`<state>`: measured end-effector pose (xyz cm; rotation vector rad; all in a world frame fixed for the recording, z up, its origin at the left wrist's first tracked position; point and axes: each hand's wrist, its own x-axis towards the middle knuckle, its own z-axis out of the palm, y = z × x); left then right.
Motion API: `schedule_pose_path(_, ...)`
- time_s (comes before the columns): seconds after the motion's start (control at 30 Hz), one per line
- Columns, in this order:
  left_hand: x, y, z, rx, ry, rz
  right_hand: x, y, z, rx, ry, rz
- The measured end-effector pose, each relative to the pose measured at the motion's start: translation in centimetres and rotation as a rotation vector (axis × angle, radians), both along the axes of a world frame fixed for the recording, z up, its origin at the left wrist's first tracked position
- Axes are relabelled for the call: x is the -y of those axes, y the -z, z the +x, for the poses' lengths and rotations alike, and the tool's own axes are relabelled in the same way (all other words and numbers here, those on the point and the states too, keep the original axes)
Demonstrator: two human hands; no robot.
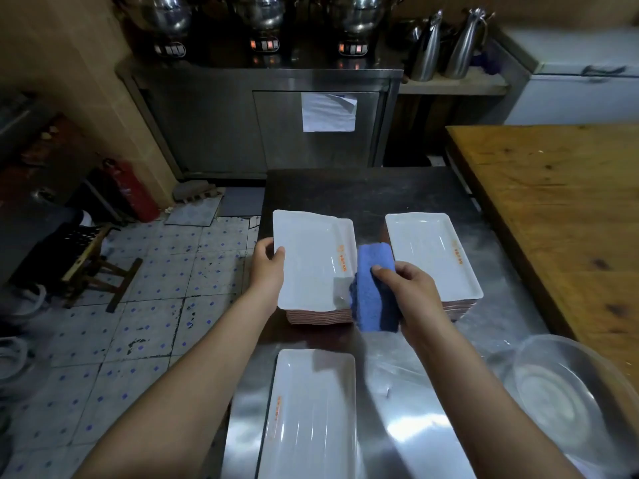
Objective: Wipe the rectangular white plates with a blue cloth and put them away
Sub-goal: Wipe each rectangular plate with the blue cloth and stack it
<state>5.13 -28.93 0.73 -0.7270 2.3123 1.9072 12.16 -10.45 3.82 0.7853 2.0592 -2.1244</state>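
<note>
1. Left hand [268, 262]: grip closed on the left edge of the top white plate [311, 261], thumb over the rim.
2. That plate lies slightly askew on the left stack [321, 316] on the steel worktop [415, 426].
3. Right hand [408, 288]: grip closed round the folded blue cloth [375, 288], at the plate's right edge, between the two stacks.
4. Right stack [432, 257] is just beside the cloth.
5. Near plate [311, 409] is closest to the person; clear bowl [560, 385] is to its right.

Head-worn camera looks forward and down, close over the counter [432, 402].
</note>
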Motion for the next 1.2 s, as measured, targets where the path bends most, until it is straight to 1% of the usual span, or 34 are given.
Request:
schedule_pose_path(0.13, 0.8, -1.2, 3.5, 0.002, 0.021, 0.15, 0.9, -2.3, 1.7, -0.122, -0.035, 0.037)
schedule_pose_path(0.2, 0.6, -1.5, 4.7, -0.015, 0.036, 0.179, 1.5, -3.1, 1.9, -0.12, -0.089, 0.018)
schedule_pose_path(0.27, 0.8, -2.2, 6.7, -0.015, 0.054, 0.226, 3.3, -3.7, 2.8, -0.121, -0.169, -0.075)
schedule_pose_path(0.33, 1.1, -3.0, 8.5, 0.021, 0.068, 0.312, 5.3, -4.1, 3.7, -0.103, -0.226, -0.197)
schedule_pose_path(0.37, 1.3, -3.3, 9.4, 0.041, 0.078, 0.375, 6.4, -4.2, 4.2, -0.088, -0.26, -0.204)
schedule_pose_path(0.4, 1.5, -3.8, 10.2, 0.057, 0.079, 0.432, 7.4, -4.1, 4.8, -0.081, -0.301, -0.126)
schedule_pose_path(0.47, 1.8, -4.5, 11.6, 0.071, 0.041, 0.485, 8.9, -3.9, 6.0, -0.129, -0.383, 0.209)
schedule_pose_path(0.57, 2.2, -5.1, 13.4, 0.03, 0.026, 0.523, 10.1, -3.9, 8.0, -0.347, -0.43, 0.792)
schedule_pose_path(0.6, 2.3, -5.4, 13.9, 0.042, 0.031, 0.549, 10.3, -4.0, 8.6, -0.427, -0.465, 1.008)
schedule_pose_path(0.63, 2.5, -5.7, 14.5, 0.067, 0.038, 0.582, 10.5, -4.0, 9.2, -0.49, -0.511, 1.165)
schedule_pose_path(0.67, 2.6, -5.9, 14.9, 0.083, 0.045, 0.612, 10.7, -4.0, 9.7, -0.531, -0.567, 1.226)
schedule_pose_path(0.77, 2.9, -6.3, 16.0, 0.059, 0.054, 0.628, 11.6, -3.7, 11.3, -0.56, -0.78, 1.141)
schedule_pose_path(0.83, 2.8, -6.6, 16.6, 0.023, 0.065, 0.588, 11.9, -3.1, 11.8, -0.557, -0.849, 1.173)
schedule_pose_path(0.97, 2.8, -7.5, 17.9, -0.04, 0.078, 0.458, 11.7, -4.0, 9.3, -0.596, -0.799, 1.35)
schedule_pose_path(1.1, 3.2, -8.3, 19.0, -0.106, 0.079, 0.344, 11.0, -5.8, 5.3, -0.537, -0.683, 1.514)
schedule_pose_path(1.13, 3.6, -8.6, 19.0, -0.123, 0.064, 0.331, 10.8, -5.8, 5.2, -0.516, -0.652, 1.52)
schedule_pose_path(1.2, 4.7, -8.9, 18.5, -0.139, 0.033, 0.307, 10.4, -5.0, 6.3, -0.465, -0.61, 1.467)
